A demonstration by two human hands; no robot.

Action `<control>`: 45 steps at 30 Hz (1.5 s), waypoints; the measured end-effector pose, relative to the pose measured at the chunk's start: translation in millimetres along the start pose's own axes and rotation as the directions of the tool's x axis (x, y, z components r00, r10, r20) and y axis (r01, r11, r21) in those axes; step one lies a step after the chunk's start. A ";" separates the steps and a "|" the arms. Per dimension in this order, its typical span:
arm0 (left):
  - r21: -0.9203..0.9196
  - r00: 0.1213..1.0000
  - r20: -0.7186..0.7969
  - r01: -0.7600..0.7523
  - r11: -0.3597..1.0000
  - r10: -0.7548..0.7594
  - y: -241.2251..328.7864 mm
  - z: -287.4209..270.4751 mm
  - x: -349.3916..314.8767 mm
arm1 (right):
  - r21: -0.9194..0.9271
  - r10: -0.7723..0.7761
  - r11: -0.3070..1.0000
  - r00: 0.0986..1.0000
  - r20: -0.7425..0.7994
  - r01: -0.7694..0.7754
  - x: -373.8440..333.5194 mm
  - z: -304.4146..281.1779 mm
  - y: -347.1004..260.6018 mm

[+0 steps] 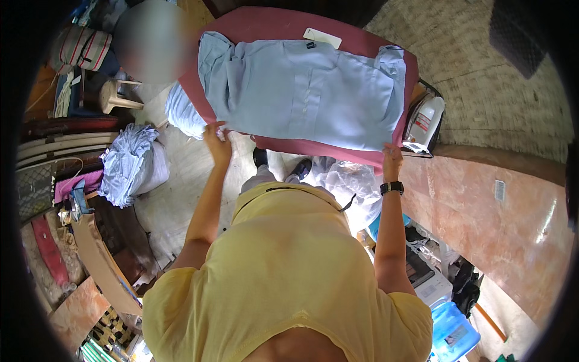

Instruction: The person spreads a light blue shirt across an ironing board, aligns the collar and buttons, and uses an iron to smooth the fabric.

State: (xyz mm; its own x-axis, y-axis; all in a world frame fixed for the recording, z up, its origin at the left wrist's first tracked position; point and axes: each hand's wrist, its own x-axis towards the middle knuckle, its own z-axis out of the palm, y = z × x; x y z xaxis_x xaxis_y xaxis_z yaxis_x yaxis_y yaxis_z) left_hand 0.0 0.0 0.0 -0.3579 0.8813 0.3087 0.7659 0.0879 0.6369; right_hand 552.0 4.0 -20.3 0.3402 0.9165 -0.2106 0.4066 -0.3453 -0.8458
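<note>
A: Where's the light blue shirt (265, 90)?
B: Spread out on the maroon ironing board (289, 21), sleeves folded in at both ends. Hem faces the person in the yellow top (295, 259).

A: Grip?
B: Right hand (392, 158): fingers closed on the hem corner at its end, dark watch (392, 188) on that wrist. Left hand (216, 142): fingertips at the opposite corner. Can't tell from here whether they pinch the cloth or just touch it.

A: Shirt flat?
B: Mostly. Shallow ripples in the body, sleeves bunched. Small dark tag at the top edge, pale card (324, 38) right beside it on the board.

A: Iron?
B: White iron (426, 120), parked in the rest at the board's right end, near the right hand, apart from it.

A: Around the board?
B: Heap of pale blue garments (128, 160) well off to the left. Pale stool (114, 98) beyond that. Clear plastic bag (341, 180) below the near edge, by the person's feet.
</note>
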 end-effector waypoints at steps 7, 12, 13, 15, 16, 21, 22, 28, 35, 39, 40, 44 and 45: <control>-0.331 0.858 0.514 0.208 0.921 -0.010 116.1 56.8 -24.8 | 0.147 -0.047 0.984 0.950 -0.307 0.097 -9.4 18.4 -14.9; 0.048 0.964 -0.110 0.249 0.967 -0.242 6.2 47.0 -22.3 | -0.022 0.007 1.000 0.934 -0.357 -0.015 -6.6 13.4 -3.7; 0.213 0.913 -0.185 0.400 0.892 -0.365 -12.2 41.6 -20.3 | -0.006 0.020 1.000 0.935 -0.355 -0.024 -3.6 11.4 3.5; -0.304 0.896 0.029 0.430 0.850 -0.443 -80.6 31.0 -23.0 | 0.046 0.051 0.998 0.948 -0.313 -0.039 0.2 19.0 6.6; -0.481 0.857 0.231 0.513 0.712 -0.461 -56.6 19.7 -14.4 | 0.082 0.111 0.992 0.957 -0.267 -0.092 -1.1 16.0 0.0; -0.285 0.893 0.215 0.444 0.850 -0.394 -58.1 13.9 -5.0 | 0.179 0.005 0.984 0.998 -0.058 0.006 0.1 10.3 -5.2; -0.226 0.890 0.194 0.451 0.864 -0.414 -55.6 10.4 -5.7 | -0.034 -0.106 0.994 0.994 -0.029 0.105 0.0 6.1 -2.6; -0.126 1.000 0.019 0.022 0.992 -0.019 -30.6 -27.7 14.6 | -0.224 -0.245 0.949 0.966 -0.081 0.221 -8.6 -13.7 -35.3; -0.604 0.985 0.029 -0.119 0.788 0.170 27.8 -76.7 175.6 | 0.093 -0.205 0.973 0.977 -0.066 0.210 36.9 -58.9 -172.3; -0.750 0.979 0.164 0.044 0.660 0.121 67.7 -110.7 279.7 | 0.130 -0.347 0.916 0.911 -0.222 0.380 56.1 -86.4 -235.9; -0.748 0.967 0.196 0.041 0.662 0.162 72.9 -121.0 302.7 | 0.107 -0.351 0.912 0.889 -0.294 0.395 49.0 -88.8 -261.7; -0.715 0.864 0.131 -0.257 0.650 0.487 139.2 -151.1 352.0 | 0.176 -0.360 0.877 0.854 -0.376 0.447 15.9 -125.3 -325.7; -0.685 0.851 0.115 -0.305 0.661 0.512 142.3 -153.6 365.0 | 0.199 -0.367 0.869 0.860 -0.354 0.452 3.0 -131.0 -337.8</control>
State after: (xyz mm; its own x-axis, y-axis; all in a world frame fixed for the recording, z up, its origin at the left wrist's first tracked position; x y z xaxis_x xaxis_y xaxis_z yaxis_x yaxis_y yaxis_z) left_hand -103.7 262.8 311.8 0.1488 0.8486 0.5077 0.2493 -0.5290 0.8111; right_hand 526.8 96.9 329.0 0.4440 0.8434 0.3025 0.3387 0.1546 -0.9281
